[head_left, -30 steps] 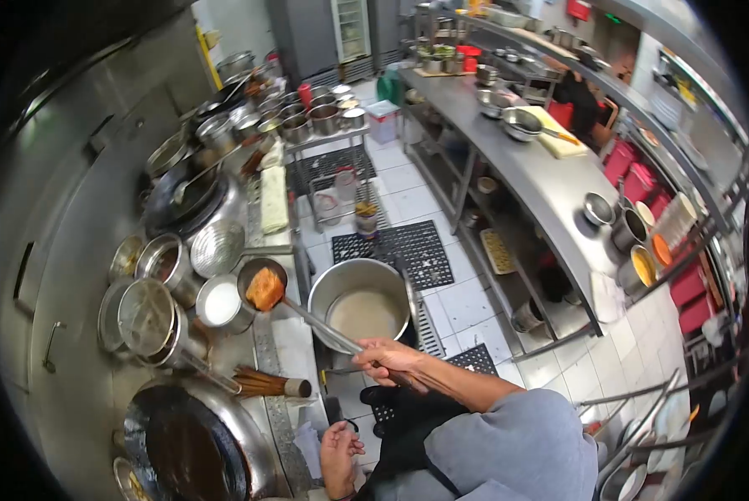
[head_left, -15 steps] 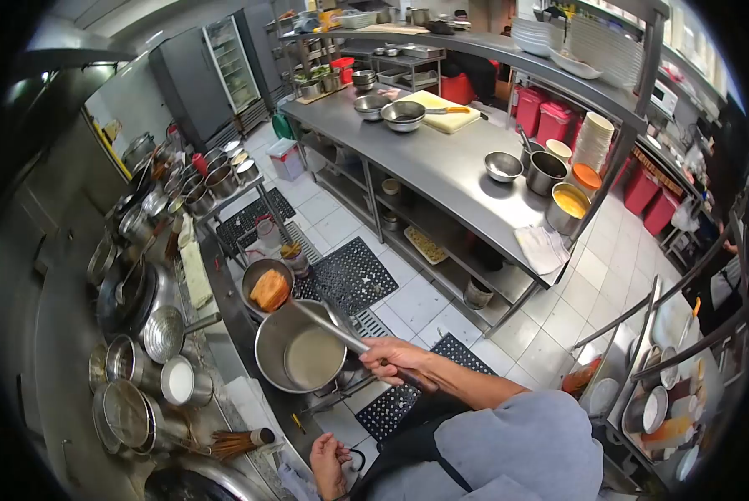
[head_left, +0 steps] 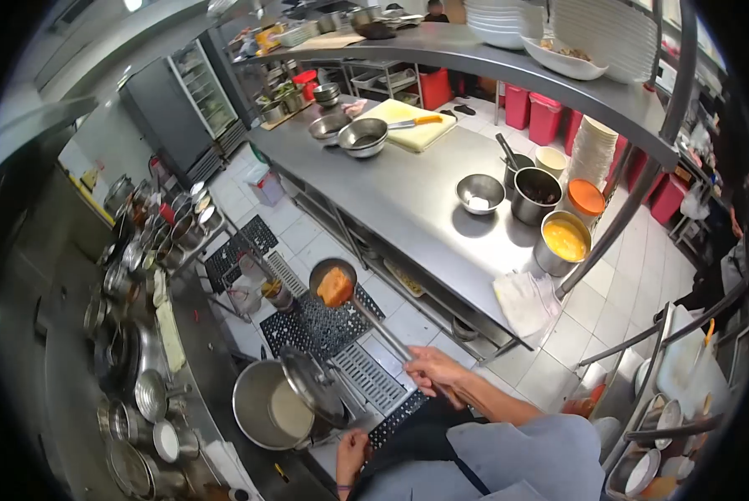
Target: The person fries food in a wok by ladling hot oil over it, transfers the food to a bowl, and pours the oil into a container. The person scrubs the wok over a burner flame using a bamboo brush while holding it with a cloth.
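Observation:
My right hand (head_left: 434, 372) is closed round the handle of a long ladle (head_left: 382, 331), whose bowl is over the floor between stove and counter. A browned orange piece of food (head_left: 334, 287) lies in the ladle's bowl. Low in the view, my left hand (head_left: 353, 453) is curled closed beside my apron, with nothing seen in it. Just left of it stands a large steel pot (head_left: 249, 407) with pale liquid inside. A round metal lid (head_left: 312, 386) leans at the pot's right side.
A long steel counter (head_left: 408, 200) carries a cutting board (head_left: 401, 125) with a knife, metal bowls, a pot of yellow liquid (head_left: 565, 240) and a white cloth (head_left: 526, 304). Cookware lines the stove at left. Black mats (head_left: 307, 321) lie on the floor. A person is partly visible at the right edge.
The view has turned rightward toward the counter. My right hand has carried the ladle and food away from the stove, past the large pot. My left hand stays low, its fingers more curled.

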A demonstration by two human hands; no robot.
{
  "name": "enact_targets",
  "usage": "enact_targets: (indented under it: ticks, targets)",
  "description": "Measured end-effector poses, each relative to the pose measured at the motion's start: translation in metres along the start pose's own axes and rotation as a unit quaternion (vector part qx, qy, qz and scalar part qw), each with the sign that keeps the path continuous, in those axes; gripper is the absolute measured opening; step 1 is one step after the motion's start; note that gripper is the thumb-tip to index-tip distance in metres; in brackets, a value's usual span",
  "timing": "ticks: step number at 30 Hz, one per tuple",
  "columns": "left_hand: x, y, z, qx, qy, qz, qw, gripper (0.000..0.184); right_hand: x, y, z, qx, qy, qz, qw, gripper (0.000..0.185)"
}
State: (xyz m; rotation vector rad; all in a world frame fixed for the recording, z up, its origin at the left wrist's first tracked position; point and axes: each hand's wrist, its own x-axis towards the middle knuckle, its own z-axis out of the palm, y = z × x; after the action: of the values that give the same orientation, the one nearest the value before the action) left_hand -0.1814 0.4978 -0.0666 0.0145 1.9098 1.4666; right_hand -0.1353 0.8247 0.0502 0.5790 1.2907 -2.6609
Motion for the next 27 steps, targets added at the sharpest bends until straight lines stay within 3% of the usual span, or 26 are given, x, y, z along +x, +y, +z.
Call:
enact_targets:
  ticks: [2,4,7,10,12,16,17,18,20,21,22,24,27]
  targets:
    - [0.031,-0.059,-0.014,0.145,0.001,0.051,0.988,0.031,0.008,-0.005,-0.015,-0.001,0.019,0.031,0.999,0.013]
    - [0.058,-0.108,-0.048,0.207,-0.035,0.032,0.977,0.037,0.031,0.004,-0.034,0.015,0.022,0.043,0.999,0.010]
    - [0.019,-0.026,-0.011,0.196,0.014,0.090,0.976,0.028,0.059,-0.005,-0.044,0.050,-0.004,0.050,0.997,0.005]
    - [0.014,0.027,-0.007,0.160,0.011,0.017,0.987,0.036,0.090,-0.015,-0.048,0.056,-0.014,0.054,0.997,0.008]
    - [0.026,0.059,0.000,0.188,0.047,0.023,0.981,0.036,0.106,-0.029,-0.045,0.051,-0.012,0.055,0.997,0.009]
    - [0.089,0.063,-0.023,0.163,0.008,0.056,0.985,0.039,0.149,-0.061,-0.038,0.070,0.026,0.038,0.996,0.060]
    - [0.098,0.077,-0.028,0.148,-0.006,0.093,0.985,0.036,0.162,-0.070,-0.038,0.080,0.023,0.030,0.996,0.083]
    - [0.117,0.064,-0.038,0.106,0.012,0.073,0.992,0.034,0.177,-0.080,-0.039,0.073,0.024,0.021,0.997,0.083]
    - [0.161,0.037,-0.058,0.020,0.047,0.027,0.998,0.031,0.209,-0.099,-0.038,0.030,0.066,-0.008,0.997,0.057]
    - [0.175,0.030,-0.070,0.081,0.068,0.029,0.994,0.035,0.222,-0.112,-0.035,0.018,0.069,-0.037,0.997,0.031]
    - [0.184,0.035,-0.075,0.035,0.062,0.018,0.997,0.035,0.234,-0.129,-0.029,0.008,0.071,-0.068,0.995,0.013]
    - [0.189,0.057,-0.080,-0.054,0.047,-0.009,0.997,0.036,0.264,-0.158,-0.027,0.004,0.073,-0.097,0.993,0.016]
    - [0.158,0.156,-0.087,-0.006,0.014,-0.081,0.997,0.031,0.318,-0.196,-0.030,0.018,0.096,-0.147,0.984,0.015]
